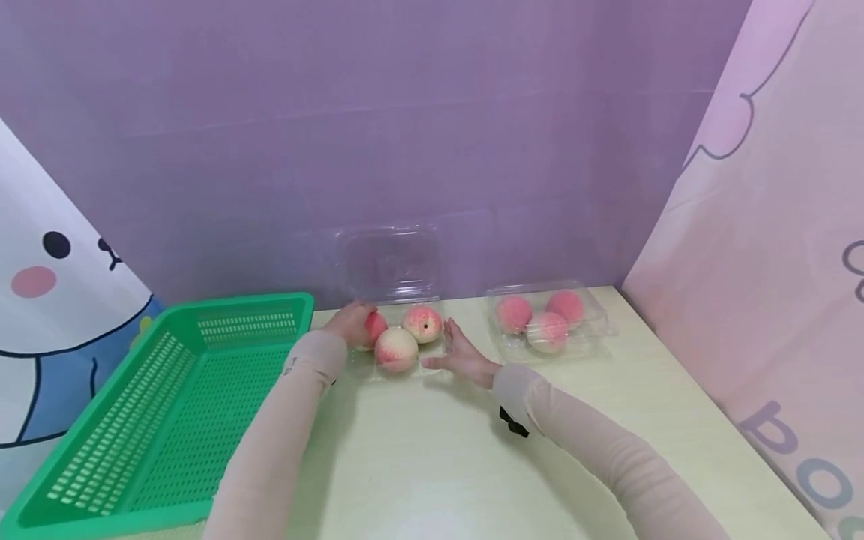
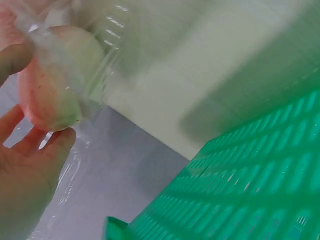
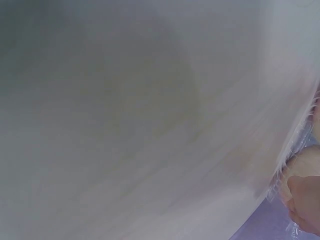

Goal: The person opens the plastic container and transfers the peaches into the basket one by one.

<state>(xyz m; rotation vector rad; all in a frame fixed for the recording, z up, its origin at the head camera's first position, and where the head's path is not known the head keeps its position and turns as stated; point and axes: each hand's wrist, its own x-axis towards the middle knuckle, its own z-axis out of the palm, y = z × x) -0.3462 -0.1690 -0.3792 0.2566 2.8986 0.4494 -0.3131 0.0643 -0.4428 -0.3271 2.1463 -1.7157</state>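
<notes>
In the head view, an open clear plastic clamshell box (image 1: 390, 262) stands at the back of the table with its lid raised. Inside are three pink-and-cream peaches: one at the left (image 1: 375, 327), one in front (image 1: 396, 350) and one at the back right (image 1: 423, 323). My left hand (image 1: 347, 324) curls its fingers and thumb around the left peach (image 2: 50, 100), seen close up through clear plastic in the left wrist view. On the box's right side, my right hand (image 1: 464, 356) spreads its thumb and fingers along the edge. The right wrist view catches only part of this hand (image 3: 306, 202) beside a peach.
A second clear box (image 1: 594, 330) holding three pink peaches stands to the right. On the left is a green perforated plastic basket (image 1: 229, 397). A purple cloth (image 1: 432, 150) hangs right behind the pale table (image 1: 418, 465), and printed cloths hang at both sides.
</notes>
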